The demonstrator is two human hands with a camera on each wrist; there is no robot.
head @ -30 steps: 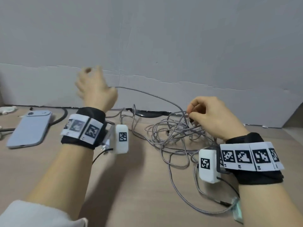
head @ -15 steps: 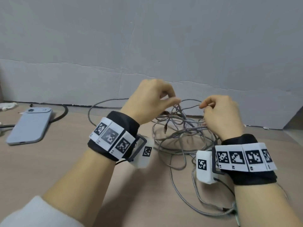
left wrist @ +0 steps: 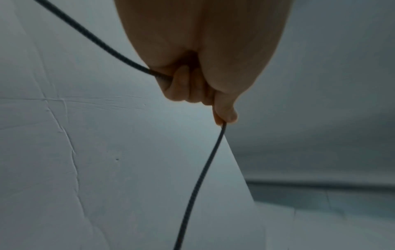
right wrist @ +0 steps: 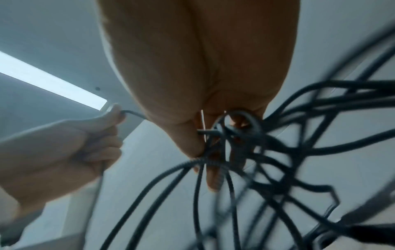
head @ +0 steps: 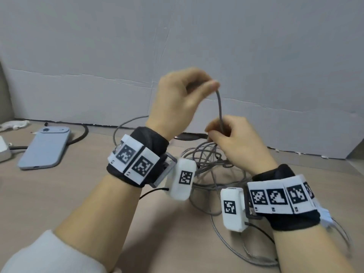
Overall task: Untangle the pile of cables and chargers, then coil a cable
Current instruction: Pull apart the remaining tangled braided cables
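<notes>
A tangle of grey braided cables (head: pixel 212 166) lies on the wooden table (head: pixel 59 194), partly lifted. My left hand (head: pixel 183 99) is raised above it and pinches one braided cable (head: pixel 219 107) between thumb and forefinger; in the left wrist view that cable (left wrist: pixel 203 177) hangs down from the pinch. Just below, my right hand (head: pixel 234 142) grips a bundle of cable loops (right wrist: pixel 235 135), and the same strand runs down into it. More loops (right wrist: pixel 299 160) dangle from the right hand. A cable end (head: pixel 236 251) trails toward the near right edge.
A pale blue phone (head: pixel 45 146) lies face down at the left. A thick black cable (head: pixel 82 133) curves behind it, and a white device (head: pixel 4 150) sits at the far left edge. A grey wall panel (head: pixel 177 46) stands right behind the pile.
My left hand swung from the far left to the centre, took hold of a strand and lifted it. The right hand stayed over the pile and rose slightly with the loops.
</notes>
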